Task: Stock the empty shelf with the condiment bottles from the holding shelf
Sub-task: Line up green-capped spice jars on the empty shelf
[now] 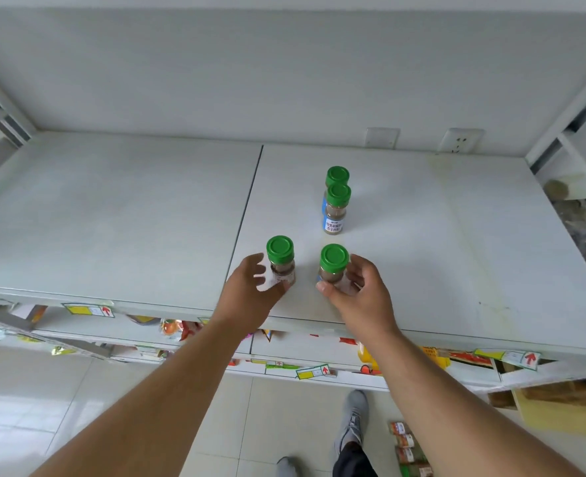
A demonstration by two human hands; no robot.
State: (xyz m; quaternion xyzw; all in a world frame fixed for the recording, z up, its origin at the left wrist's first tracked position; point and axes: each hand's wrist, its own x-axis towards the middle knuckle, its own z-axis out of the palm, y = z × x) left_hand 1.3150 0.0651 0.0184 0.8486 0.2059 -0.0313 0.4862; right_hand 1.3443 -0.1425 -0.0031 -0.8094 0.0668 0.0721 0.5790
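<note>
Four small glass condiment bottles with green caps stand on the pale shelf top (422, 235). Two of them stand one behind the other near the middle: the front one (335, 210) with a blue and white label, the rear one (337, 176) mostly hidden behind it. My left hand (250, 290) grips a third bottle (281, 258) near the shelf's front edge. My right hand (357, 290) wraps around the fourth bottle (333, 265) just to its right. Both held bottles are upright and appear to rest on the shelf.
A seam (247, 218) splits the shelf top into two panels. Two wall sockets (460, 141) sit at the back right. Price tags (315, 371) and packaged goods line lower shelves. More bottles (407, 449) lie on the floor by my shoe (351, 421). A cardboard box (560, 404) sits at lower right.
</note>
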